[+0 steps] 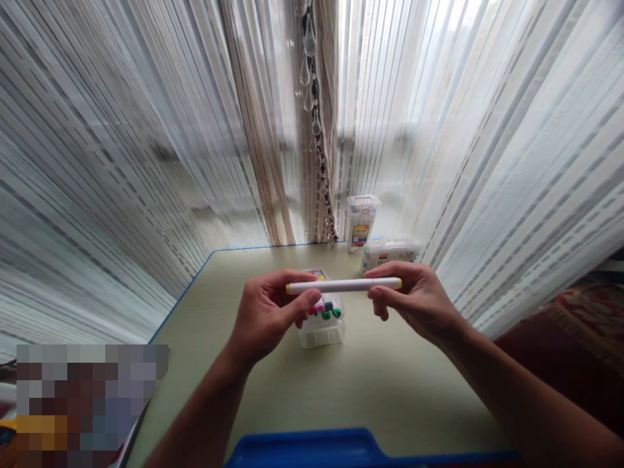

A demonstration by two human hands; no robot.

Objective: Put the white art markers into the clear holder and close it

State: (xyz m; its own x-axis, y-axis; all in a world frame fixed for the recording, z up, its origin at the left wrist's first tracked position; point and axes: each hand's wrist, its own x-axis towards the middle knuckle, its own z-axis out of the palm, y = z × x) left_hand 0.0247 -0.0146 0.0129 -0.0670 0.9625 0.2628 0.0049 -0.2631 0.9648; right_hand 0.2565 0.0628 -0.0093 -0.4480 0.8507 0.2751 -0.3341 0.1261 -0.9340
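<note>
String curtain [121, 130], white and beige, beyond the far edge. Table [273, 390], pale green, blue-rimmed. Right hand [416, 296], forearm from the near right corner, wrist bent inward, thumb and fingers nearly together, pinching the right end of a white marker [341, 286]; left hand [273, 309], forearm from the near edge, left part, pinching the opposite end likewise. Clear box, lying [390, 252], towards the far edge, right of centre; label orange and dark, print unreadable. Clear box, upright [361, 218], just behind; label yellow and blue, print too small. Clear box, open [322, 337], mid-table; label partly hidden, unreadable; green, pink and red pens [326, 315] within. White marker, yellow-ended, level above the open box.
</note>
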